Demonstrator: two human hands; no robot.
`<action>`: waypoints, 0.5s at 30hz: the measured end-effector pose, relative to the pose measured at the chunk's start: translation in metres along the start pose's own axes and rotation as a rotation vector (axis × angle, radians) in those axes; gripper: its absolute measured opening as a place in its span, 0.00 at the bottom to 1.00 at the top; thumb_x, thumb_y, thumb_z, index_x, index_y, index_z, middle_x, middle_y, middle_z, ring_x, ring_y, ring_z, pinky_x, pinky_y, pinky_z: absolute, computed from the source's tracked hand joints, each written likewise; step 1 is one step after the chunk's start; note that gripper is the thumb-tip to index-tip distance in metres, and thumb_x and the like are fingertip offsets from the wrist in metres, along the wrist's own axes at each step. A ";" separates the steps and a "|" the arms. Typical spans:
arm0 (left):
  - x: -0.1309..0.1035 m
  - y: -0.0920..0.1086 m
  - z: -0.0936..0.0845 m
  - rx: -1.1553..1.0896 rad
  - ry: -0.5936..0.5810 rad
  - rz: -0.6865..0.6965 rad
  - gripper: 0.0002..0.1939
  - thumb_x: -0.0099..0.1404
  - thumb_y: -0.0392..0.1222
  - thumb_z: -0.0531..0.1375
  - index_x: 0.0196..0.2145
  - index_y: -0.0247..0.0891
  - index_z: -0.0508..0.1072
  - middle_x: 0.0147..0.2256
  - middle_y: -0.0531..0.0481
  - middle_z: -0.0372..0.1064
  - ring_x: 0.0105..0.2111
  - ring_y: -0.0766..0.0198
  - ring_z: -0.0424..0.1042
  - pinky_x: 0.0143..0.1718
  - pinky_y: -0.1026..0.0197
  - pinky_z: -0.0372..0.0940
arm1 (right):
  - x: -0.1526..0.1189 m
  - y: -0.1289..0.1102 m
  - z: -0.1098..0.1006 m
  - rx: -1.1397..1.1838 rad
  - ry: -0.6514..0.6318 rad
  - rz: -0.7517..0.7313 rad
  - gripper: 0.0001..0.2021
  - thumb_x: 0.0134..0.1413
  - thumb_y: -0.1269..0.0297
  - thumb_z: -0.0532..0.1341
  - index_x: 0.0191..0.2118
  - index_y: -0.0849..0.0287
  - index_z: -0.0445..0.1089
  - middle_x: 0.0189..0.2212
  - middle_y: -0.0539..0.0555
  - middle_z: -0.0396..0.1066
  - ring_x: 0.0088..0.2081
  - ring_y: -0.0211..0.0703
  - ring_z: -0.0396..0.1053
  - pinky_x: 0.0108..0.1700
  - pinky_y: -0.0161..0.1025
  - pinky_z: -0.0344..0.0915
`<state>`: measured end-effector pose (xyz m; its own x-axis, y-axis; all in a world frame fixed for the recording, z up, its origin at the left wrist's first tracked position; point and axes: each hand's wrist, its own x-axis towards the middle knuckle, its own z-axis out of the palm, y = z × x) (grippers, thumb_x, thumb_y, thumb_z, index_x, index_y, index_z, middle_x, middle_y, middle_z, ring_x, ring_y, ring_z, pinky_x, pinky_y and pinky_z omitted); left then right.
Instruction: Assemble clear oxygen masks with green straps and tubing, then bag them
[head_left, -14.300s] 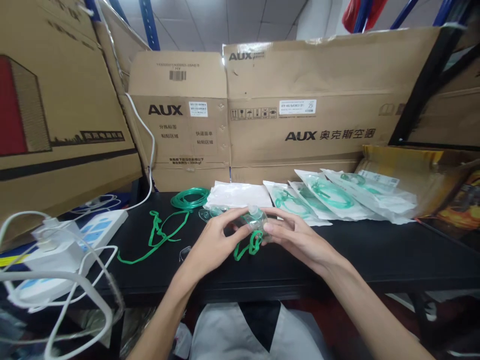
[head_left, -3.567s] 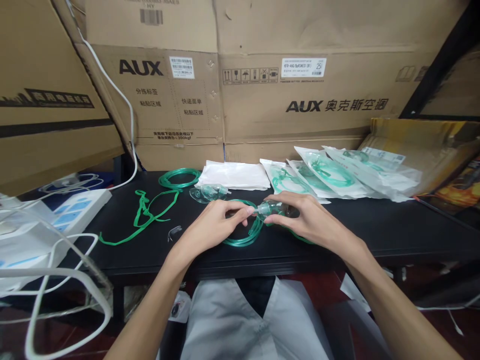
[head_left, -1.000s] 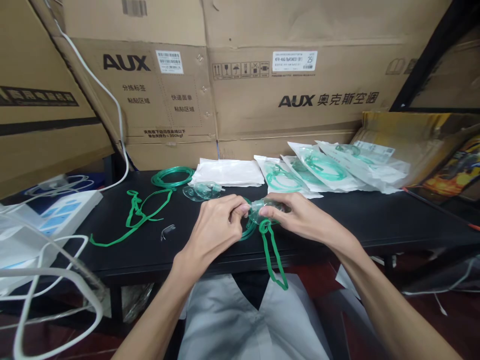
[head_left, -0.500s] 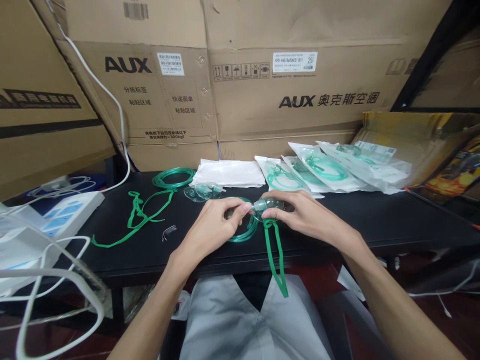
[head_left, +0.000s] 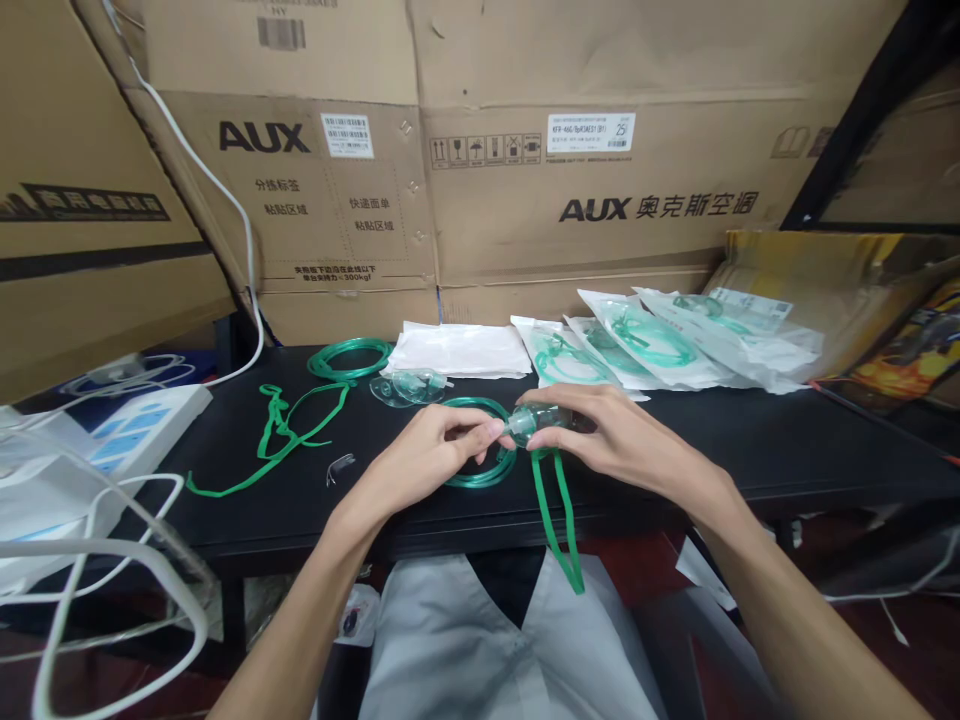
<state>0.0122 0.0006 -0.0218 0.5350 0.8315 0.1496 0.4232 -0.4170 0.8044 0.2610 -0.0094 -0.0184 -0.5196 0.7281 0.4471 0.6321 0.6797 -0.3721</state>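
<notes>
My right hand [head_left: 581, 420] is closed around a clear green oxygen mask [head_left: 534, 422] held on its side, its port pointing left. My left hand [head_left: 454, 440] pinches the clear connector [head_left: 511, 428] at that port; its fingertips hide part of it. A green elastic strap [head_left: 568, 560] hangs in a loop from the mask, over the table's front edge. Beneath my left hand lies a coil of green oxygen tubing [head_left: 484, 478], partly covered by the fingers. Behind my hands, another clear mask [head_left: 409, 386] rests on the black table [head_left: 637, 500].
At the back stand a stack of white pouches [head_left: 457, 350] and several packed masks [head_left: 645, 335]. Another tubing coil [head_left: 349, 358], loose green straps [head_left: 285, 445] and small metal strips [head_left: 340, 468] lie left. White cables [head_left: 150, 560] and a power strip [head_left: 150, 425] crowd the left edge.
Both hands keep their hold on the mask and connector. The mask has tilted slightly, and more of the tubing coil shows behind my left fingers. The view has shifted a little.
</notes>
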 end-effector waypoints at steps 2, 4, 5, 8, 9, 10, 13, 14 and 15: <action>0.000 -0.002 -0.003 -0.029 -0.054 -0.006 0.24 0.73 0.58 0.54 0.39 0.37 0.82 0.28 0.53 0.65 0.30 0.64 0.60 0.32 0.62 0.53 | 0.001 0.000 0.002 -0.038 0.008 -0.039 0.20 0.67 0.52 0.62 0.59 0.52 0.72 0.54 0.51 0.76 0.55 0.47 0.73 0.57 0.41 0.65; 0.000 -0.004 -0.005 -0.033 -0.090 -0.004 0.25 0.74 0.58 0.53 0.38 0.36 0.81 0.29 0.52 0.66 0.31 0.63 0.61 0.34 0.62 0.54 | 0.001 -0.001 0.005 -0.084 0.016 -0.052 0.21 0.68 0.51 0.61 0.61 0.52 0.70 0.55 0.54 0.75 0.54 0.49 0.73 0.56 0.44 0.67; 0.000 -0.004 -0.006 -0.024 -0.091 0.000 0.25 0.74 0.58 0.53 0.37 0.36 0.81 0.29 0.52 0.66 0.32 0.63 0.61 0.34 0.62 0.55 | 0.001 -0.002 0.006 -0.105 0.018 -0.050 0.22 0.68 0.51 0.60 0.62 0.52 0.69 0.54 0.55 0.75 0.53 0.50 0.74 0.54 0.45 0.68; 0.000 -0.003 -0.004 0.023 -0.034 0.030 0.22 0.73 0.55 0.54 0.34 0.37 0.79 0.31 0.52 0.70 0.33 0.62 0.64 0.36 0.62 0.56 | -0.001 -0.004 0.006 -0.140 0.015 -0.031 0.25 0.68 0.48 0.58 0.65 0.51 0.67 0.54 0.57 0.74 0.49 0.53 0.75 0.49 0.47 0.70; 0.000 -0.002 -0.003 0.044 -0.003 0.033 0.22 0.73 0.54 0.54 0.34 0.37 0.79 0.31 0.52 0.71 0.33 0.62 0.65 0.35 0.62 0.57 | -0.002 -0.005 0.006 -0.143 0.011 -0.025 0.25 0.68 0.47 0.57 0.65 0.51 0.67 0.54 0.57 0.74 0.50 0.54 0.75 0.49 0.47 0.70; 0.000 -0.001 -0.001 0.069 0.030 0.030 0.21 0.73 0.53 0.55 0.34 0.37 0.80 0.31 0.52 0.72 0.33 0.62 0.66 0.35 0.62 0.57 | -0.002 -0.005 0.005 -0.140 0.007 -0.018 0.26 0.68 0.46 0.57 0.65 0.51 0.67 0.55 0.58 0.74 0.50 0.55 0.75 0.49 0.47 0.70; 0.001 0.001 0.006 0.154 0.127 0.013 0.18 0.73 0.50 0.55 0.34 0.39 0.80 0.28 0.54 0.73 0.31 0.62 0.68 0.32 0.62 0.58 | -0.003 -0.005 0.004 -0.123 0.008 0.006 0.26 0.67 0.45 0.58 0.64 0.50 0.67 0.55 0.58 0.74 0.51 0.56 0.74 0.50 0.48 0.70; 0.000 0.001 0.008 0.176 0.154 0.014 0.17 0.73 0.49 0.55 0.34 0.40 0.80 0.28 0.54 0.73 0.30 0.62 0.69 0.32 0.62 0.58 | -0.003 -0.005 0.003 -0.118 0.009 0.011 0.26 0.67 0.45 0.58 0.64 0.50 0.68 0.55 0.58 0.74 0.51 0.56 0.74 0.50 0.48 0.69; 0.000 0.001 0.010 0.197 0.175 0.019 0.17 0.73 0.48 0.55 0.33 0.40 0.80 0.28 0.54 0.74 0.30 0.62 0.70 0.32 0.62 0.58 | -0.003 -0.005 0.003 -0.114 0.010 0.014 0.26 0.66 0.45 0.59 0.64 0.50 0.68 0.55 0.58 0.74 0.51 0.56 0.74 0.50 0.48 0.69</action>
<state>0.0199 -0.0030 -0.0264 0.4165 0.8668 0.2744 0.5579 -0.4819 0.6756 0.2574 -0.0149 -0.0204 -0.5050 0.7362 0.4506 0.7007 0.6545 -0.2841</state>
